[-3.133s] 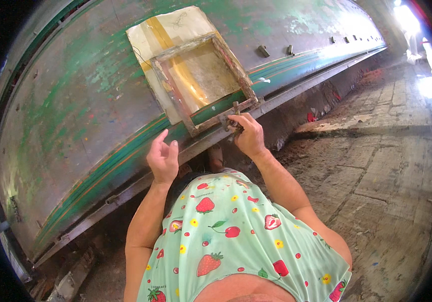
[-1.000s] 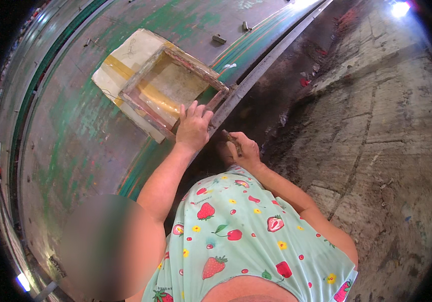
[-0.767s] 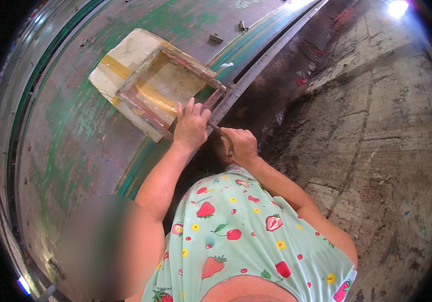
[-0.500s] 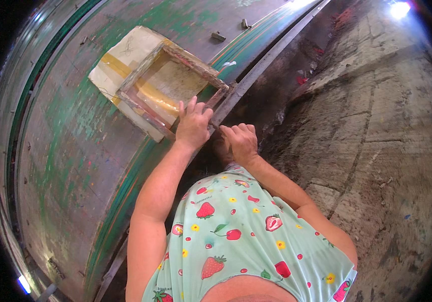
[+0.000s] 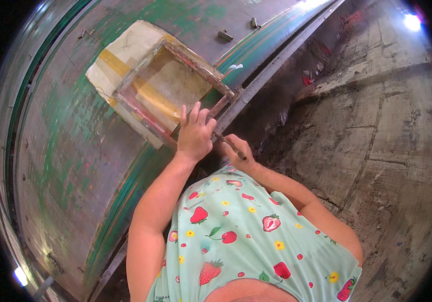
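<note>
A rectangular frame [image 5: 134, 108] with worn, stained sides lies on the long table near its edge, over a pale board [image 5: 106, 76] with a band of amber tape. My left hand [image 5: 195, 136] is at the frame's near corner, its fingers spread and reaching over the side. Just right of it, at the table's metal edge rail, my right hand [image 5: 239, 153] is closed around a thin dark rod-like tool [image 5: 233, 150]. One end of the tool sticks out past my fingers; the other points toward the rail beside my left hand. Its exact kind cannot be made out.
The long table [image 5: 70, 146] has worn green and grey paint and a metal rail [image 5: 276, 73] along its edge. Two small metal blocks [image 5: 224, 35] sit on it beyond the frame. To the right is a stained concrete floor [image 5: 367, 136] with red scraps [image 5: 307, 79].
My right hand has turned and drawn slightly down, and the thin rod now shows along its fingers. The left hand stays at the frame's corner. The view has shifted a little.
</note>
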Demonstrator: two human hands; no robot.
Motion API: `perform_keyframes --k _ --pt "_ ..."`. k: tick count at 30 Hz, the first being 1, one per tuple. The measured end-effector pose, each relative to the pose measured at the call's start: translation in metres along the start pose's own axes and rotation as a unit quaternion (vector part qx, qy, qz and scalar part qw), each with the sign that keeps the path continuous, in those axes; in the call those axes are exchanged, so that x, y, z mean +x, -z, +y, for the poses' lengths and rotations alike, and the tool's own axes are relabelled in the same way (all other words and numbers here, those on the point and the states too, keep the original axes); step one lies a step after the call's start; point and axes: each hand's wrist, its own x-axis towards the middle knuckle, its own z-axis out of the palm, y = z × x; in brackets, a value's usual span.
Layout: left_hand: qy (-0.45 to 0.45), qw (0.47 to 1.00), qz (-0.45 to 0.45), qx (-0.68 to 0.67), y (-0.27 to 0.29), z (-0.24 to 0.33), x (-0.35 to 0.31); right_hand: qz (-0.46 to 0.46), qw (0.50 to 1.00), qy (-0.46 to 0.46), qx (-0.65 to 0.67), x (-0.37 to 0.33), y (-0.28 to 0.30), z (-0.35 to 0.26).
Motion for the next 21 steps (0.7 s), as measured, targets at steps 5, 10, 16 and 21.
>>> perform_keyframes --k 5,10,16,21 --pt "-0.011 0.999 0.035 0.012 -0.004 0.001 -0.002 -0.118 0.905 -0.221 0.345 0.005 0.008 0.0" --pt "-0.009 0.998 0.048 0.03 -0.008 0.003 -0.006 -0.217 0.808 -0.303 0.457 0.011 0.032 -0.008" --pt "-0.014 0.997 0.057 0.044 -0.002 0.003 -0.005 -0.034 0.914 -0.249 0.318 -0.006 -0.009 -0.01" --pt "-0.078 0.986 0.045 0.142 0.005 0.001 0.0 -0.016 0.956 -0.175 0.236 -0.01 -0.009 -0.015"
